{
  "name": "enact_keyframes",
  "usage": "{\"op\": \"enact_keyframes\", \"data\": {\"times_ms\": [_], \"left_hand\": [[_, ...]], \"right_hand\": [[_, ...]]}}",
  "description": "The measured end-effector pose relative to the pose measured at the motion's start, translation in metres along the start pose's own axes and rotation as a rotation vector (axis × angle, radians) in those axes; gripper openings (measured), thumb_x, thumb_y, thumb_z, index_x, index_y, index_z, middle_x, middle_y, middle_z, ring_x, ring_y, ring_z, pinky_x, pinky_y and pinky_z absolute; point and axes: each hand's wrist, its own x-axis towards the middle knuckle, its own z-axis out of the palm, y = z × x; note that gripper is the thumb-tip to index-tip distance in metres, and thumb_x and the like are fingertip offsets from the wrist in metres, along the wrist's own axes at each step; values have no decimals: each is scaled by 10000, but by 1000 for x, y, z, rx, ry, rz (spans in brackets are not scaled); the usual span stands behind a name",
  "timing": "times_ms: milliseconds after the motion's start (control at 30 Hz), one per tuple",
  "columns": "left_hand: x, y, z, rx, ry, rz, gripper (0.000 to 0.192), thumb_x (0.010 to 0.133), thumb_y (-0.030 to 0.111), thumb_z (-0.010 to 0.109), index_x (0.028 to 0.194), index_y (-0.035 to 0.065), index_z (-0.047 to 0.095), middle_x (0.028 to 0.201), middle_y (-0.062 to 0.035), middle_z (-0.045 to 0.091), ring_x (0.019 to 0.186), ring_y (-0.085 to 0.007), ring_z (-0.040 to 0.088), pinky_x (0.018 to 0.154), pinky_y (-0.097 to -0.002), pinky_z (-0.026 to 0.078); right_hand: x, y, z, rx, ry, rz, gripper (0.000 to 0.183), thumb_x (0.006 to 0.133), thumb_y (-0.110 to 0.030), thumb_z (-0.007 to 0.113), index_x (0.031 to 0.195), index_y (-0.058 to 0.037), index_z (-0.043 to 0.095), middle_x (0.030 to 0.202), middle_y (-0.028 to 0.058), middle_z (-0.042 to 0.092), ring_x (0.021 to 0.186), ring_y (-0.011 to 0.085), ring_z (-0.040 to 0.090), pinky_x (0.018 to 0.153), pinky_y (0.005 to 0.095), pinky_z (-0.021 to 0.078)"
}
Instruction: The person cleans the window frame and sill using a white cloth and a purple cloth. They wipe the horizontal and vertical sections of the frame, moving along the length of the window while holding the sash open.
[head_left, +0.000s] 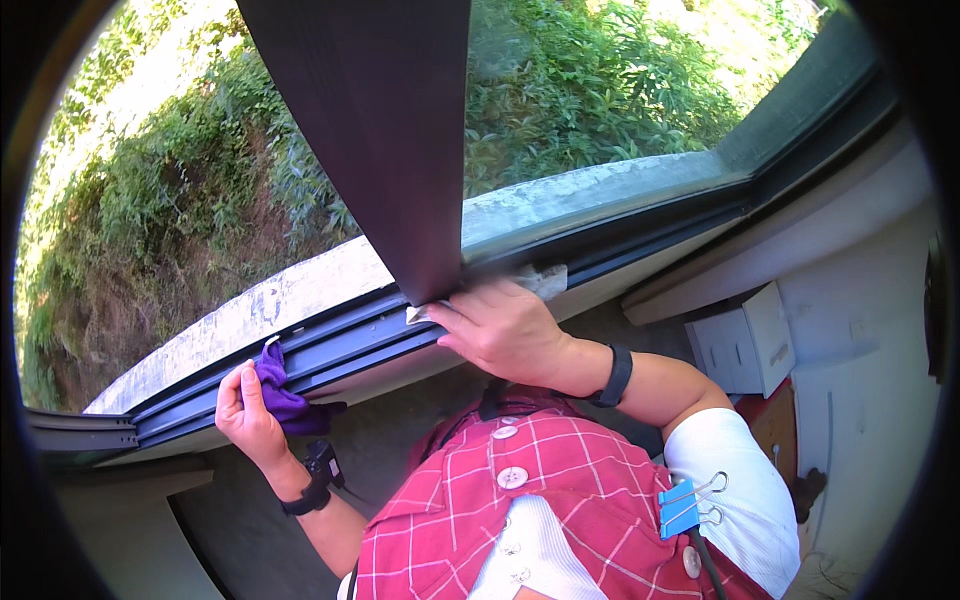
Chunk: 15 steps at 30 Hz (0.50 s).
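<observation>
My right hand (499, 330) presses a pale, crumpled cloth or wipe (551, 279) onto the dark window track (337, 346), at the foot of the wide dark window post (405, 135). One end of the wipe sticks out to the left of my fingers. My left hand (251, 405) is raised beside the left part of the track, its thumb and forefinger pinched together. A purple cloth (281, 394) drapes over the track just right of that hand; whether the fingers hold its edge cannot be made out.
A glass pane (600, 97) stands right of the post, with a weathered outer ledge (262, 307) and plants beyond. White drawers (739, 341) stand in the room at the right. A blue binder clip (679, 510) holds a cable at my red checked garment.
</observation>
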Motion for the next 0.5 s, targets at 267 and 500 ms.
{"op": "enact_keyframes", "data": {"times_ms": [267, 500], "left_hand": [[-1, 4, 2, 15, 12, -27, 138, 914, 68, 583, 943, -41, 661, 881, -27, 638, 797, -71, 537, 747, -191, 421], [2, -3, 3, 8, 79, -46, 117, 900, 40, 586, 918, -52, 656, 844, -26, 629, 766, -75, 535, 719, -194, 429]], "right_hand": [[-19, 32, -30, -34, -84, 39, 351, 709, -242, 727, 1033, -126, 660, 881, 28, 630, 729, 210, 606, 661, 323, 475], [-56, 77, -65, -168, -135, 139, 288, 736, -264, 706, 981, -119, 668, 848, 51, 625, 753, 239, 602, 690, 347, 481]]}}
